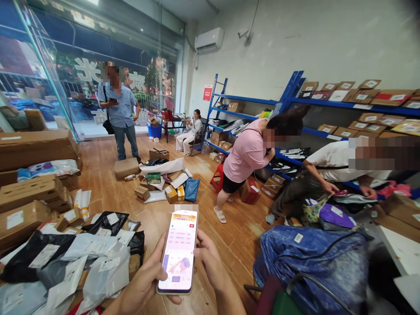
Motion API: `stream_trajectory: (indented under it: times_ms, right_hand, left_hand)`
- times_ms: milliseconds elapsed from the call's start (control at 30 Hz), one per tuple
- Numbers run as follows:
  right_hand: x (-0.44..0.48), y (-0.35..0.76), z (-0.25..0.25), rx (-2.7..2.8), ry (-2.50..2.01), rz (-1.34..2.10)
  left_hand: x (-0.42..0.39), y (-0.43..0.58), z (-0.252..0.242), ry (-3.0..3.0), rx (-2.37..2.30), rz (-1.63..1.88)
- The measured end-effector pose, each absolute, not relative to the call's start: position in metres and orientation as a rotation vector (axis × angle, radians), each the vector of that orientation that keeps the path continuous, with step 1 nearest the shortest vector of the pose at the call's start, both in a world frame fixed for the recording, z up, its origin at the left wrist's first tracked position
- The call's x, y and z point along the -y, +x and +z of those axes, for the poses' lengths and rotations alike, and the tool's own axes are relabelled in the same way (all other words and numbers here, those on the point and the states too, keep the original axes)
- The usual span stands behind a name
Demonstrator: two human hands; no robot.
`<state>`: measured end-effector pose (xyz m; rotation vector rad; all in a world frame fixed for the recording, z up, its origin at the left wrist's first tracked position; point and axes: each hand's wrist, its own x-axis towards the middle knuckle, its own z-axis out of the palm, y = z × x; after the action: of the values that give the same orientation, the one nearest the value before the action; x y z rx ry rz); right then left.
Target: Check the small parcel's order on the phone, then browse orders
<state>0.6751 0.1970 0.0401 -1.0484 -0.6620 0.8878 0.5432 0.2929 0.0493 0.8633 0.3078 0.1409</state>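
Note:
A smartphone (180, 258) with a lit pink and white screen is held upright at the bottom middle of the head view. My left hand (147, 271) wraps round its left side, thumb over the lower left edge and a fingertip showing beneath it. On the other side, my right hand (213, 262) grips the phone's right edge with its thumb beside the screen. Both hands are closed on the phone. Beyond the phone, on the wooden floor (197, 183), lies a heap of small boxes and mailing bags, including a blue parcel bag (191, 190).
White and black mailing bags (105, 267) and cartons (33, 192) crowd the left. A large blue sack (308, 258) lies at the right. Blue shelves (328, 103) hold boxes. One person (246, 148) in pink and another (334, 162) bend there; a person (120, 105) stands near the glass.

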Motion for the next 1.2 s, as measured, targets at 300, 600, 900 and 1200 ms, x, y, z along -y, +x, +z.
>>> stream_trajectory:
  times_ms: [300,600,900,1200]
  right_hand:
    - [-0.213,0.667,0.039,0.225,-1.265,0.581]
    - [-0.207,0.664,0.038,0.211,-1.324,0.535]
    - [-0.209,0.665,0.043,0.382,-1.229,0.615]
    - [-0.218,0.663,0.044,0.369,-1.050,0.683]
  left_hand:
    - [-0.293,0.543,0.043,0.967,-0.331,0.095]
    - [-0.294,0.543,0.053,0.943,-0.291,0.069]
    - [-0.295,0.543,0.052,0.931,-0.269,0.071]
    - [-0.296,0.543,0.049,1.114,-0.358,0.026]
